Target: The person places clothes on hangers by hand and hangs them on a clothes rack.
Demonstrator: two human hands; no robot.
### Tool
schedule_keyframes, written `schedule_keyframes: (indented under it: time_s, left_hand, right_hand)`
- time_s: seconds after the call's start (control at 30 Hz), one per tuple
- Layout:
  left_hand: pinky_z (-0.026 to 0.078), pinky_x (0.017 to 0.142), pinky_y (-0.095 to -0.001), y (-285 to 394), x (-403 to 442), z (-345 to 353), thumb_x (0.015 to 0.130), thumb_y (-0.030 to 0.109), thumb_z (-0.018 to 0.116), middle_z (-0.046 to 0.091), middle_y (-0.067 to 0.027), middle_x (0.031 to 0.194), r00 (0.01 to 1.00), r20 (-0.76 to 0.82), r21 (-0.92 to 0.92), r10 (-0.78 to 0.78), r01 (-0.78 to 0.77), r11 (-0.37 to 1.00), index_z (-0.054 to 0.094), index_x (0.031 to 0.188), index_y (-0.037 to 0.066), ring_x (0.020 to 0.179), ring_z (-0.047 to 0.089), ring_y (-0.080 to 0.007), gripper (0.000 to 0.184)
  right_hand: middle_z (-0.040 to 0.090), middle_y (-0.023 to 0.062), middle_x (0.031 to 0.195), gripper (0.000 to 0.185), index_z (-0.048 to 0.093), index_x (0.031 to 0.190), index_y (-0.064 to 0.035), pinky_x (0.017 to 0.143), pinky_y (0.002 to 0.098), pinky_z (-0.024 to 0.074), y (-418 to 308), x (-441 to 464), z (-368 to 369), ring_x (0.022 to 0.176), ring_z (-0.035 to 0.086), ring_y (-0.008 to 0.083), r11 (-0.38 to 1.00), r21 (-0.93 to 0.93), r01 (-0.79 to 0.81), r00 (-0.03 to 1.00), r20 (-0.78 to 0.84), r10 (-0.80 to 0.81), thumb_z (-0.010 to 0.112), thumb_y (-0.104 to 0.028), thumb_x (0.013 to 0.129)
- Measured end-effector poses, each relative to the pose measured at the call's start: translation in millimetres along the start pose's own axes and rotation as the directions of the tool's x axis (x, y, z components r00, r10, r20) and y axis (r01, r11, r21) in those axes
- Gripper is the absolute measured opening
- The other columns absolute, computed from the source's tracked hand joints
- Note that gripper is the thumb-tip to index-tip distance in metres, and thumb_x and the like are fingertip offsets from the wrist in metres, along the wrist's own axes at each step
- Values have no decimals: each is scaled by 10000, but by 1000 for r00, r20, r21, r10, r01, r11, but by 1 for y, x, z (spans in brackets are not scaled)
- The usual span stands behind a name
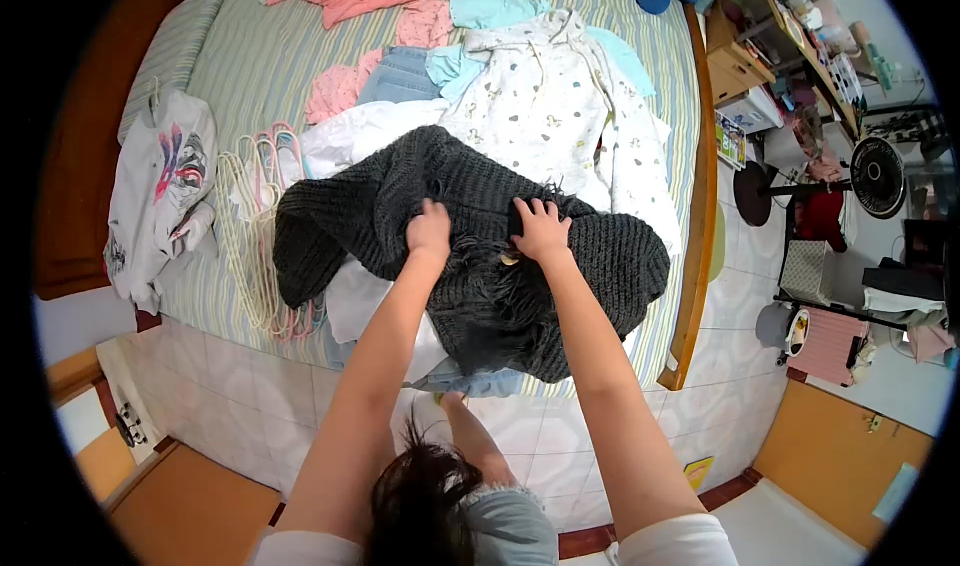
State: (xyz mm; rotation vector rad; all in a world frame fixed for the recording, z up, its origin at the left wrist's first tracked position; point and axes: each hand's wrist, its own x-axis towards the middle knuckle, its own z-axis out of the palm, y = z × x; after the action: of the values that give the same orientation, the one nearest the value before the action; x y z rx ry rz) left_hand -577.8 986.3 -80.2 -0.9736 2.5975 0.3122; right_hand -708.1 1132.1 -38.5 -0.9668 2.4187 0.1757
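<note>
A dark grey knitted cardigan (330, 211) with shaggy fringe lies bunched across the near side of the bed, one sleeve stretched out to each side. My left hand (430, 230) grips its knit left of the middle, fingers curled and partly sunk in the fabric. On the fringed part, my right hand (543, 230) rests with its fingers spread apart. A white patterned hoodie (540, 96) lies just beyond, partly covered by the cardigan. White cloth (365, 301) and blue denim (470, 378) show from underneath it.
Several hangers (245, 236) are piled left of the cardigan, beside a grey printed sweatshirt (165, 191) on a hanger. Pink, turquoise and denim clothes lie farther back on the striped bed (260, 36). A wooden bed rail (690, 296) runs along the right; beyond it stands a black fan (878, 176).
</note>
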Motion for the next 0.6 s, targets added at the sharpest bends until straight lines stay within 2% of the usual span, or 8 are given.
schedule_keyframes:
  time_s: [0.07, 0.13, 0.27, 0.33, 0.37, 0.47, 0.53, 0.6]
  left_hand:
    - [522, 779, -359, -20, -8, 0, 607, 305, 812, 550, -169, 1120, 987, 105, 51, -124, 119, 992, 386, 1172, 37, 922, 632, -293, 756]
    - [552, 634, -318, -31, -17, 6, 698, 271, 738, 630, -102, 1018, 986, 127, 231, -107, 75, 970, 412, 1232, 66, 815, 668, -211, 659]
    - [497, 404, -326, -37, -23, 18, 787, 188, 633, 680, -49, 832, 962, 231, 425, -142, 31, 904, 599, 1100, 98, 652, 666, -175, 327]
    - [449, 315, -332, -38, -33, -4, 814, 149, 586, 682, -30, 780, 941, 319, 472, -110, -57, 880, 682, 987, 112, 574, 652, -163, 201]
    - [533, 542, -310, -39, -41, -15, 759, 142, 628, 679, -61, 877, 961, 253, 396, -115, 6, 918, 706, 827, 103, 714, 675, -199, 110]
    - [545, 620, -347, -55, -56, -71, 725, 103, 641, 623, -90, 938, 997, -34, 253, 72, -61, 966, 674, 863, 92, 809, 641, -271, 143]
    - [541, 673, -389, -54, -84, -150, 671, 78, 669, 520, -137, 1030, 903, -392, 135, 174, -131, 982, 633, 895, 86, 933, 557, -337, 228]
    - [535, 665, -420, -58, -93, -211, 622, 63, 684, 477, -134, 1069, 871, -467, 20, 154, -163, 986, 614, 953, 92, 1005, 488, -354, 339]
  right_hand:
    - [319, 66, 1413, 746, 305, 1378, -285, 1006, 659, 225, -2, 0, 5, 1314, 265, 330, 995, -83, -53, 998, 41, 57, 702, -352, 750]
    - [293, 69, 1427, 752, 305, 1378, -290, 1022, 652, 209, 0, -12, -9, 1321, 249, 333, 985, -166, -46, 993, 96, 63, 709, -337, 745]
    - [517, 72, 1246, 543, 488, 1231, -221, 1013, 652, 211, 16, -14, 4, 1203, 437, 288, 952, -306, 14, 989, 144, 32, 694, -291, 734]
    - [625, 101, 1045, 424, 549, 1128, -159, 977, 589, 297, 16, -29, -10, 1048, 559, 292, 990, -135, -26, 999, 35, 31, 657, -237, 725]
    - [631, 121, 1024, 415, 556, 1116, -140, 956, 565, 336, 18, -35, -20, 1020, 575, 304, 998, -17, -59, 998, 32, 60, 649, -224, 720]
    - [639, 201, 958, 340, 619, 987, -40, 781, 439, 494, 31, -52, -62, 910, 606, 371, 927, 364, -88, 987, -97, 132, 618, -150, 665]
    - [640, 218, 897, 352, 630, 981, -37, 773, 440, 493, 34, -82, -121, 889, 606, 378, 912, 409, 11, 915, -372, 156, 612, -126, 640]
    - [637, 228, 847, 370, 631, 990, -39, 753, 450, 491, 31, -109, -185, 850, 607, 385, 905, 419, 70, 845, -507, 169, 593, -99, 626]
